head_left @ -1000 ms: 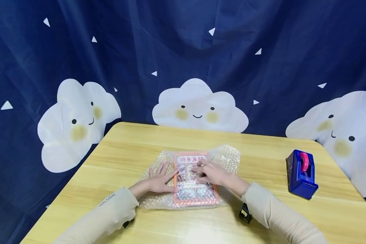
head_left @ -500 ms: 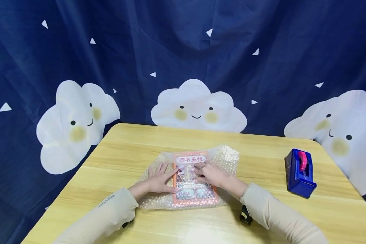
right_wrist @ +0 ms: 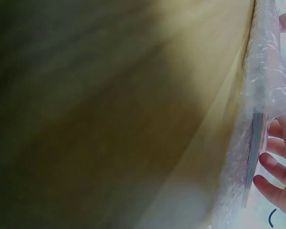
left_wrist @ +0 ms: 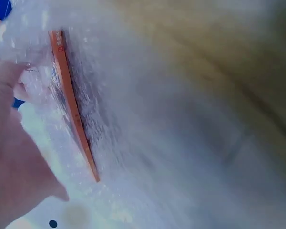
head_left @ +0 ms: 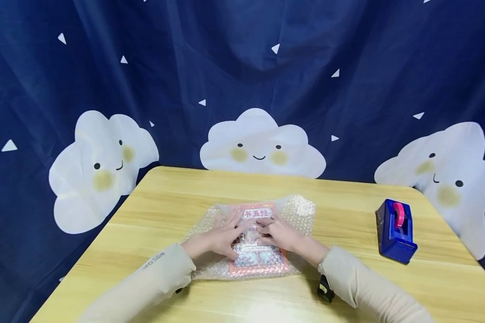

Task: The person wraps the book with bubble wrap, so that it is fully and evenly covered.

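Note:
An orange-bordered book (head_left: 258,259) with pictures and Chinese characters on its cover lies wrapped in clear bubble wrap (head_left: 301,208). Across the book's left side my left hand (head_left: 220,237) is spread, fingers extended, hiding part of the title. My right hand (head_left: 284,235) rests on the right half of the cover with its fingers slightly bent. The left wrist view shows the orange spine (left_wrist: 71,100) through the wrap. In the right wrist view the fingertips (right_wrist: 264,183) are right at the edge of the book, its page block (right_wrist: 255,133) partly under the film.
A blue tape dispenser (head_left: 396,242) holding a pink-cored roll (head_left: 399,214) stands on the right of the wooden table (head_left: 157,211). Behind the table hangs a dark blue curtain (head_left: 242,54) printed with smiling clouds.
My left hand has slid rightward from the book's left edge onto its cover, drawing the wrap flap over the title's left part. My right hand stays about where it was.

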`<state>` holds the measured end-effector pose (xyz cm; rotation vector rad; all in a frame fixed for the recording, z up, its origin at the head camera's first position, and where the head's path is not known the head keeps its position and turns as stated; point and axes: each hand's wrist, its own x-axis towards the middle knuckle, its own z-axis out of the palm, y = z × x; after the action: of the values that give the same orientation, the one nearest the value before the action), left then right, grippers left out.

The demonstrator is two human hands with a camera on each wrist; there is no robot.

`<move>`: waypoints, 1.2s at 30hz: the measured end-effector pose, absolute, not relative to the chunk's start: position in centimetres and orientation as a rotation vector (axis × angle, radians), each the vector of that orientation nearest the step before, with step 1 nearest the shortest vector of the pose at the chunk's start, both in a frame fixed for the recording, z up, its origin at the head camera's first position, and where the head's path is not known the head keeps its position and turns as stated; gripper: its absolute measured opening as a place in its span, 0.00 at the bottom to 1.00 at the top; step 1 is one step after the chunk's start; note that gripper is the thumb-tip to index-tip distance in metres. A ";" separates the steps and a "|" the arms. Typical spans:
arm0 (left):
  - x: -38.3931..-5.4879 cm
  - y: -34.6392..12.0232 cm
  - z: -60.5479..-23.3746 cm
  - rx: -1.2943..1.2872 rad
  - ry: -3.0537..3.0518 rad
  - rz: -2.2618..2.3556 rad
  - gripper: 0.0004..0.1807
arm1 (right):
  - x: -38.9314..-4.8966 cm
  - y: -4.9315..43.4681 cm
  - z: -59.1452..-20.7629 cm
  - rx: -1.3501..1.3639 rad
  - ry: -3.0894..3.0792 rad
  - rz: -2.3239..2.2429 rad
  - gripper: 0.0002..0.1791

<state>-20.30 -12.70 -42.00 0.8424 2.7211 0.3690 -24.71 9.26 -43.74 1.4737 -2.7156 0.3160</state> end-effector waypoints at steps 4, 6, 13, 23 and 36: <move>-20.4 -11.7 -42.1 0.807 2.577 0.331 0.53 | -24.6 9.3 -44.0 1.485 -2.752 0.376 0.25; -20.4 -11.3 -42.3 0.800 2.555 0.311 0.51 | -24.5 9.4 -44.1 1.466 -2.779 0.411 0.25; -20.8 -11.5 -42.9 0.796 2.533 0.291 0.40 | -24.3 10.2 -44.1 1.422 -2.841 0.526 0.27; -20.3 -11.5 -43.3 0.841 2.544 0.249 0.47 | -23.8 10.8 -44.2 1.311 -3.002 0.506 0.35; -20.8 -11.5 -43.1 0.873 2.527 0.248 0.46 | -25.2 16.7 -44.2 0.919 -3.037 0.612 0.34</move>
<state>-20.77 -11.55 -43.05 0.8731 2.5273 0.2475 -25.20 16.67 -44.18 0.9187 -3.0372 0.6124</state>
